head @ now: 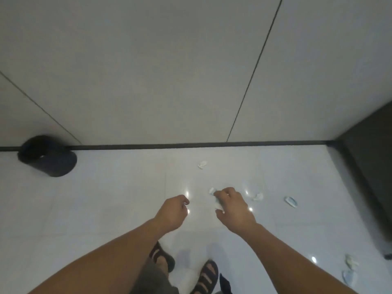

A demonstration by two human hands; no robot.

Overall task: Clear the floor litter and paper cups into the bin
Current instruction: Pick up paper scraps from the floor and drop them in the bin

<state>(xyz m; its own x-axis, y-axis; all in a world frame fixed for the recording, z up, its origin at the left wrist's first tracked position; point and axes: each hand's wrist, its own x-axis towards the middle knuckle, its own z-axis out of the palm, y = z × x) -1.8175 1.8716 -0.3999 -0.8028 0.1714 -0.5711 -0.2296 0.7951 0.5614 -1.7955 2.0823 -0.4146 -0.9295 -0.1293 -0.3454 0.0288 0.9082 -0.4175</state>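
white glossy floor (106,200) with paper scraps (202,164), grey wall (148,71) behind

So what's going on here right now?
A person stands over a tiled floor, clearing it. The right hand grips paper scraps; the left hand is curled, and whether it holds anything can't be seen. More litter lies ahead and to the right. The bin sits by the wall on the left.
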